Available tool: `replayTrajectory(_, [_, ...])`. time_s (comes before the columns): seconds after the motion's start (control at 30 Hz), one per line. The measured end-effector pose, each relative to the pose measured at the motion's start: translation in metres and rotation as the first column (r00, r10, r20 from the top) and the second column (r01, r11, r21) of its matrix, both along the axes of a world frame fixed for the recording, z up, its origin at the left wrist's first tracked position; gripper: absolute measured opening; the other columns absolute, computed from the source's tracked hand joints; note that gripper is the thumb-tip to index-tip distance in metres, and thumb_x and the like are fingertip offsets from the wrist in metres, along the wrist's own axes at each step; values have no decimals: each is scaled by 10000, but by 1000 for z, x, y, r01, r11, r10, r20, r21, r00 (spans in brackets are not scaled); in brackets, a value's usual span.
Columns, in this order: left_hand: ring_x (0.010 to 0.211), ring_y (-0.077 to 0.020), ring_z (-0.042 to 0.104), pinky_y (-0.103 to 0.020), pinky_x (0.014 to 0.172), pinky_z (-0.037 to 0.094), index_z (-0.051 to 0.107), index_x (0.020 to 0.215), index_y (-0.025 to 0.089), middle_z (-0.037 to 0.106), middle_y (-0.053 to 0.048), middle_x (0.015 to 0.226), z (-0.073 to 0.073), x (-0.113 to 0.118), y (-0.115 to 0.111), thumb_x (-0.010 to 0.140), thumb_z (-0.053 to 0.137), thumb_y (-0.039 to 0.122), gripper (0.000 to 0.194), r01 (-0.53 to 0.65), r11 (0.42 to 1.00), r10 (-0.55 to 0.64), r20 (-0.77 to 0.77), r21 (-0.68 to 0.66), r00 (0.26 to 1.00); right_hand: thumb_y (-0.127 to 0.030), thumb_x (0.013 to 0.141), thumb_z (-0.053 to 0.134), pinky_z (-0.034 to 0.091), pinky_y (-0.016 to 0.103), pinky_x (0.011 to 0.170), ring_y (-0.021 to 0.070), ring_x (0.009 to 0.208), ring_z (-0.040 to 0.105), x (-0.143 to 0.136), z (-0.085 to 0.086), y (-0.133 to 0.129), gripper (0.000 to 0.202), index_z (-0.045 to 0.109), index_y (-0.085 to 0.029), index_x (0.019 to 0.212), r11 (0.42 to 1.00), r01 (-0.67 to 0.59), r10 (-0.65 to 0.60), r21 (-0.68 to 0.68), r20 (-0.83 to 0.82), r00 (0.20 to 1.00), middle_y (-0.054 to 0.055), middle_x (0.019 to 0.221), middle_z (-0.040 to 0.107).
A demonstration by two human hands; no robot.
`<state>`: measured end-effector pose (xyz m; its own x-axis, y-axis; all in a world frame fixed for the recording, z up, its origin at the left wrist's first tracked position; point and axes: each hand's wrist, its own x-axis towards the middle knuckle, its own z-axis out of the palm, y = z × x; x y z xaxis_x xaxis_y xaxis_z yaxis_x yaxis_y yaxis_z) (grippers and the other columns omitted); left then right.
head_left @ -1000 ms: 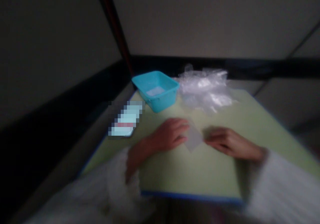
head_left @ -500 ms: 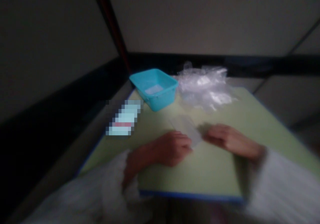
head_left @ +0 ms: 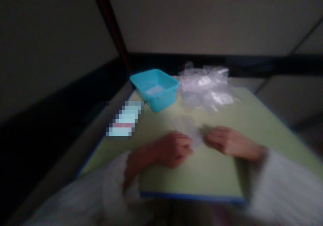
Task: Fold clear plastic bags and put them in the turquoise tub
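A small translucent sheet or bag (head_left: 188, 128) lies flat on the yellow-green table (head_left: 202, 175), between my two hands. Curled at its near left edge is my left hand (head_left: 174, 149), its fingers closed at the sheet's lower corner; the dim, blurred picture hides how it grips. My right hand (head_left: 225, 140) rests just right of the sheet with its fingers bent together, and I cannot make out anything in them. A small gap shows between its fingertips and the sheet.
Toward the back stands a turquoise basket (head_left: 163, 100) with a pale flat item inside. Right of it is a heap of crinkled clear plastic bags (head_left: 207, 88). A pixelated light-coloured rectangle (head_left: 126, 118) lies at the left edge. Walls rise behind the table.
My right hand's fingertips have drawn slightly away from the sheet and curled a little more. My left hand has hardly moved.
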<state>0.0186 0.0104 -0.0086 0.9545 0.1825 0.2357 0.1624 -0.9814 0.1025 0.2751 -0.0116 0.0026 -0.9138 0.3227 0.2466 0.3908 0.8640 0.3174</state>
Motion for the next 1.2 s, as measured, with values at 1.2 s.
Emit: replayTrajectory(1.2, [796,-166,581,-297,763,417,662,840,135,668,-63,830,-10,2,12,919,450,212,240,-180,980,193,198,-85,961,-228,928,367,377,243,497,117,497,507,-1,6,-8,191,508,-191,805,851,73,-270,-520,-315,910,-10,598,547])
